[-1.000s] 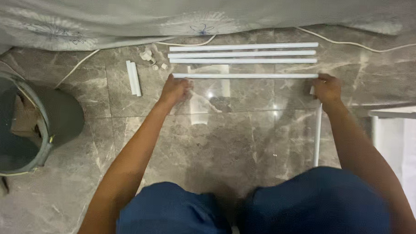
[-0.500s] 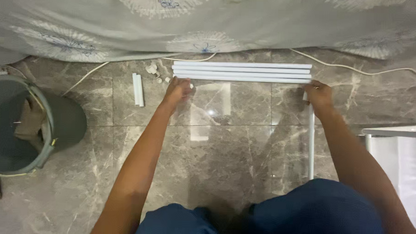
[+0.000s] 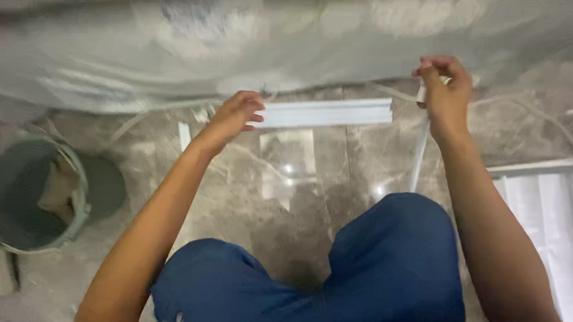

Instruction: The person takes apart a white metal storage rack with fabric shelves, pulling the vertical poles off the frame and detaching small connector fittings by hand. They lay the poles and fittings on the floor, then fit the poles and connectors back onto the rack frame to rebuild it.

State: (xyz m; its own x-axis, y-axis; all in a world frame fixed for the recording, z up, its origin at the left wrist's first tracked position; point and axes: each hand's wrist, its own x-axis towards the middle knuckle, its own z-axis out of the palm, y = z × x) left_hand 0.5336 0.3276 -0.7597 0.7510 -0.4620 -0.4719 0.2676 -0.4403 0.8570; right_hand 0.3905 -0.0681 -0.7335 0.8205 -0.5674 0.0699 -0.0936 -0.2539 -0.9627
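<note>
Several long white plastic strips lie pushed together on the grey marble floor, just in front of a pale patterned cloth. My left hand hovers at their left end with fingers loosely curled and nothing in it. My right hand is raised above the right end, fingers pinched on the top of a thin white strip that runs down toward my right knee. My knees in blue trousers fill the bottom of the view. The picture is blurred by motion.
A grey bucket with brown paper inside stands at the left. A short white strip piece lies left of my left hand. White cables trail along the cloth's edge, and a white framed panel lies at the right.
Both hands pushed the loose strip up against the others, then came off. My right hand has risen, lifting the end of the thin strip. My head has moved forward.
</note>
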